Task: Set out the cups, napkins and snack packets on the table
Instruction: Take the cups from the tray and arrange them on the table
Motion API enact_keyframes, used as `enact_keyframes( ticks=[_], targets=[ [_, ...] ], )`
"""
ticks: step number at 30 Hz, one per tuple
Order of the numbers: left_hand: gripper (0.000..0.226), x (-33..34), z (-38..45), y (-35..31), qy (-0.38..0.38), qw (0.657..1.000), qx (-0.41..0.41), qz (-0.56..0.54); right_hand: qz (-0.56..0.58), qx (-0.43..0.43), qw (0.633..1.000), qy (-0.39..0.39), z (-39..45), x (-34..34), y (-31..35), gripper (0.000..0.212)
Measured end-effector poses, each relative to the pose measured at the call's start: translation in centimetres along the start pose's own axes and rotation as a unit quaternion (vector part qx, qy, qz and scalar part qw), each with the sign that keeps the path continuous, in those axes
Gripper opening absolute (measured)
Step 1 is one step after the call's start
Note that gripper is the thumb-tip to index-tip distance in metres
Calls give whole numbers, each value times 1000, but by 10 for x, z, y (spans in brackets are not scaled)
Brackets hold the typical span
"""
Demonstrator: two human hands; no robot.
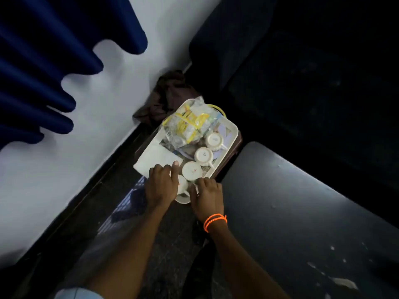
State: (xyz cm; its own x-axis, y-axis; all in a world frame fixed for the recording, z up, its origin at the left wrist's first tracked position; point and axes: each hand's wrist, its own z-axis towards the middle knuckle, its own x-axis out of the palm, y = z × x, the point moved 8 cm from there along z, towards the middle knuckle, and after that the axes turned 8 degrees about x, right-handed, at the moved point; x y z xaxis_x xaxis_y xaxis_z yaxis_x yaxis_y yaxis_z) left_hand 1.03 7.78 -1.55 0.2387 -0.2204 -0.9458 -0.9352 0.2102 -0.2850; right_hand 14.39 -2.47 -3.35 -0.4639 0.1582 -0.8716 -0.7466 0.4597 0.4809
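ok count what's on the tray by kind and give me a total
Cups, upside down: 4
Napkin stacks: 1
Bags of snack packets: 1
Total: 6, all on the tray

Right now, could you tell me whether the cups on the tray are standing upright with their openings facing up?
No, the three clearly visible cups on the tray sit upside down, with their flat bases facing up.
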Motion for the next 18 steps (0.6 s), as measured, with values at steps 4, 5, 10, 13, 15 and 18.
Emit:
enact_keyframes(
  ticks=[4,5,10,13,15,18],
  targets=[
    [75,36,-2,32,135,977,-122,-114,12,54,997,61,-20,35,14,36],
    [71,41,-1,34,146,972,-128,-134,20,70,995,62,-22,41,13,38],
    [47,50,-4,43,141,925,-222,-274,101,133,985,48,-22,44,8,45],
    [39,49,-26,56,109,850,-325,-399,211,163,963,32,-27,37,8,42],
    [40,50,-44,63,108,791,-373,-474,307,199,930,35,-29,34,7,35],
    [32,56,-73,62,136,694,-412,-574,410,247,877,51,-36,30,-3,21]
  ],
)
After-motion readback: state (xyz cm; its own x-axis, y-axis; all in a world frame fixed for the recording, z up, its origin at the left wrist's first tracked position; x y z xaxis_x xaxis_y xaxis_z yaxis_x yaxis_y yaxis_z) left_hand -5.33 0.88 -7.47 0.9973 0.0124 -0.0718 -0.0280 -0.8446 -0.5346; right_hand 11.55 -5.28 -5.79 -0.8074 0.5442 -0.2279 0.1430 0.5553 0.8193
